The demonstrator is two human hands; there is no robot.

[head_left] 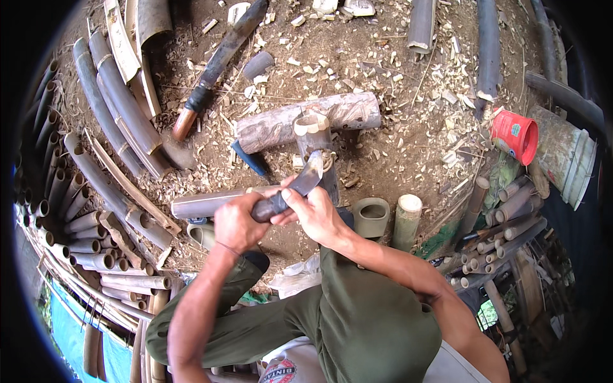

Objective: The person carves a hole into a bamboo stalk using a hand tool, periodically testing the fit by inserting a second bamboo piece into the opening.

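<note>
Gripping the dark handle of a curved knife (290,193), the left hand (237,223) and the right hand (317,216) are both closed tight around it, side by side. The blade tip touches an upright bamboo piece (314,135) standing against a thick log (306,119) on the chip-strewn ground (396,147). A second large knife (220,64) lies farther off, and a red cup (514,135) sits to the right.

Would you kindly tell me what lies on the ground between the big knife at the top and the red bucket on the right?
In the head view, a thick log lies there among wood chips.
</note>
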